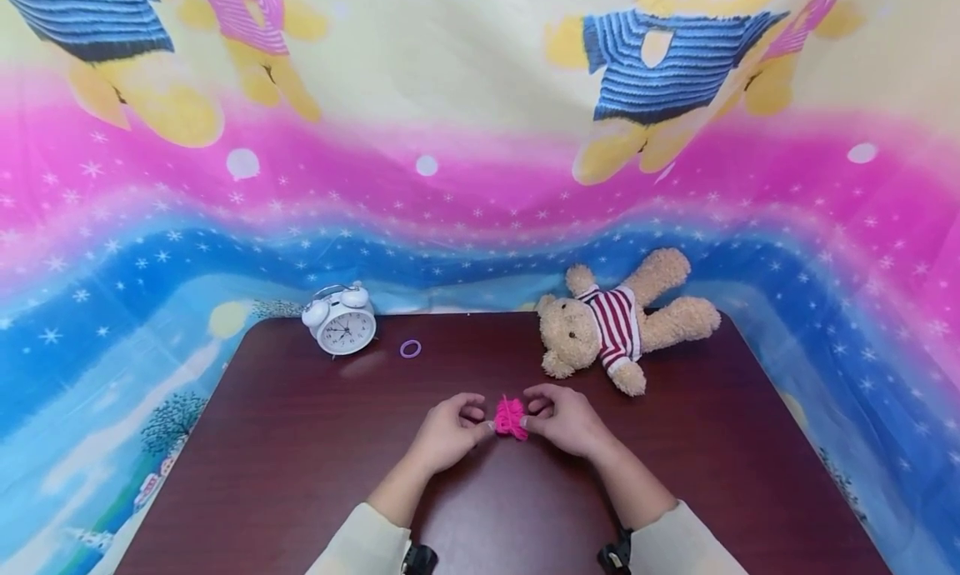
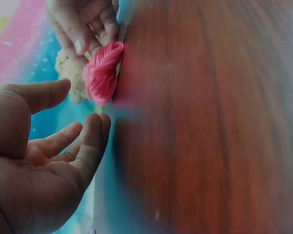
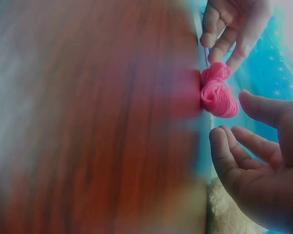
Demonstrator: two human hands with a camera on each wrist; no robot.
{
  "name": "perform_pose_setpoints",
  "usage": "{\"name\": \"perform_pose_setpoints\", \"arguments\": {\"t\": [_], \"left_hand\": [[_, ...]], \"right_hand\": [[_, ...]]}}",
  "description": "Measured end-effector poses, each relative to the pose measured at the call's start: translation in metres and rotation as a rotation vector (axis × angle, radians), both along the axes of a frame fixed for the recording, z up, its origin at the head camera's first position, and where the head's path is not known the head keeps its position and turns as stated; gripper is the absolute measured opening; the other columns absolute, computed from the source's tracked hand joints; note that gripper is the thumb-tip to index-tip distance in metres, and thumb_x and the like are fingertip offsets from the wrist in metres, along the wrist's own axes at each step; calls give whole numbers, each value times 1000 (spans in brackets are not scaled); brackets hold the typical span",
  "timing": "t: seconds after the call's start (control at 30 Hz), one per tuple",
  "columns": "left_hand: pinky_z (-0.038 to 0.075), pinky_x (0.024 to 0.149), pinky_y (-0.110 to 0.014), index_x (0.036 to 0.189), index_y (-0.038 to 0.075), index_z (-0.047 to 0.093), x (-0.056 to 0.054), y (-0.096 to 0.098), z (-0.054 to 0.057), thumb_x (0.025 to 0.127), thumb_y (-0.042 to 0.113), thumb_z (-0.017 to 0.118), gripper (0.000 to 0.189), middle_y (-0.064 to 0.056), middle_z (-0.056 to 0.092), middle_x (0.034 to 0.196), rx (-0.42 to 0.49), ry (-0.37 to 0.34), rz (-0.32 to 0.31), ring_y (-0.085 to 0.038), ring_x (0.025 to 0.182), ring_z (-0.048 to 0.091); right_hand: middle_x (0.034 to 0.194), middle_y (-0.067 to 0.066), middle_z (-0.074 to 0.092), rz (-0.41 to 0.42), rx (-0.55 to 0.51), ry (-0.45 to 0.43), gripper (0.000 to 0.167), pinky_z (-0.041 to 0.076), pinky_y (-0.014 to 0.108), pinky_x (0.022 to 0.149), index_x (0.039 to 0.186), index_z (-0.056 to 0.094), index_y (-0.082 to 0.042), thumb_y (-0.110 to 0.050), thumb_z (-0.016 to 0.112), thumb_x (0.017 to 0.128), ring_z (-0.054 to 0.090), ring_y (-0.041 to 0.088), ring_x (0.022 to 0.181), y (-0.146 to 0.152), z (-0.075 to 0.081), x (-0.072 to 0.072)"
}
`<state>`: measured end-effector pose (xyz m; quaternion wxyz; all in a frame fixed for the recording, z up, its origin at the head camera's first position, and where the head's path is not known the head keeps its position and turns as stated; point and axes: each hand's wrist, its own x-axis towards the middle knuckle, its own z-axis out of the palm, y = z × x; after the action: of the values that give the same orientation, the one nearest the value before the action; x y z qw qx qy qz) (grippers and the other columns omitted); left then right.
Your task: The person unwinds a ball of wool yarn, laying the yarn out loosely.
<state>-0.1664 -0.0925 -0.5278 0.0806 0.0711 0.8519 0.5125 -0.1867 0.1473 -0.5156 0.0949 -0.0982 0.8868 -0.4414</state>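
A small bundle of bright pink yarn [image 1: 511, 417], gathered at its middle into two looped lobes, lies on the dark wooden table [image 1: 300, 475]. My left hand [image 1: 452, 430] is at its left side, with the thumb tip right by the yarn's edge. Opposite it, my right hand [image 1: 564, 420] flanks the right side. In the left wrist view, the left hand [image 2: 53, 156] has its thumb and fingers spread apart with nothing between them. The right wrist view shows the right hand [image 3: 263, 161] likewise, a gap between thumb and fingertips beside the pink yarn [image 3: 219, 97].
A white alarm clock [image 1: 345, 323] stands at the table's back left, and a purple ring [image 1: 410, 349] lies right of it. The teddy bear [image 1: 618, 325] in a striped shirt lies at the back right. Printed cloth [image 1: 465, 200] hangs behind the table.
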Motion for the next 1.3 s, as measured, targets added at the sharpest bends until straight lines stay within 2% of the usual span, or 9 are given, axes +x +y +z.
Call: {"name": "perform_pose_setpoints", "arguments": {"t": [0.27,0.4,0.53,0.67,0.73,0.93,1.13,1.3], "left_hand": [[61,73,-33,131,-4,62,-5,8,-2,87,20,81,54,-16,73,111,51,-28,-14,-20,89,73],[61,74,-33,131,-3,63,-6,10,-2,88,20,82,53,-15,74,111,59,-33,-13,-22,94,73],[60,73,-30,131,-4,62,-7,13,-2,88,16,81,51,-14,74,109,98,-41,-21,-21,94,73],[59,71,-30,131,-5,61,-8,14,-3,86,11,81,51,-15,73,108,180,-66,-6,-19,87,72],[60,70,-34,131,-5,60,-8,13,-3,87,9,81,51,-16,73,109,231,-78,0,-20,84,71],[62,76,-46,132,-3,60,-7,11,-2,88,8,79,49,-15,70,112,370,-133,15,-21,92,71],[63,82,-44,133,-5,57,-3,13,1,90,4,77,47,-18,66,115,527,-202,29,-21,90,71],[63,80,-39,133,-6,58,0,16,3,90,2,75,47,-20,62,114,587,-215,58,-20,87,70]], "right_hand": [[99,6,72,32,-22,-37,43,58,33,75,123,71,-4,-15,85,84,68,15,85,-7,1,-3],[99,5,72,60,-18,-46,41,58,32,75,123,71,-4,-12,83,85,68,14,84,-10,1,-5],[98,4,71,85,-25,-49,38,58,32,75,123,71,-4,-7,80,86,68,14,84,-12,3,-5],[98,5,71,95,-58,-54,35,58,30,75,121,70,-3,-3,78,87,68,15,85,-13,6,-4],[98,6,71,94,-87,-59,34,58,30,75,121,70,-2,-2,78,87,68,16,86,-13,8,-3],[99,8,71,89,-171,-71,33,59,30,76,121,69,0,0,77,88,70,19,88,-12,14,-2],[101,6,71,83,-194,-70,32,59,30,78,122,69,-2,-1,75,91,69,18,91,-13,19,1],[104,6,71,61,-179,-33,33,59,31,78,123,69,-3,-3,76,90,69,19,92,-14,22,4]]}}
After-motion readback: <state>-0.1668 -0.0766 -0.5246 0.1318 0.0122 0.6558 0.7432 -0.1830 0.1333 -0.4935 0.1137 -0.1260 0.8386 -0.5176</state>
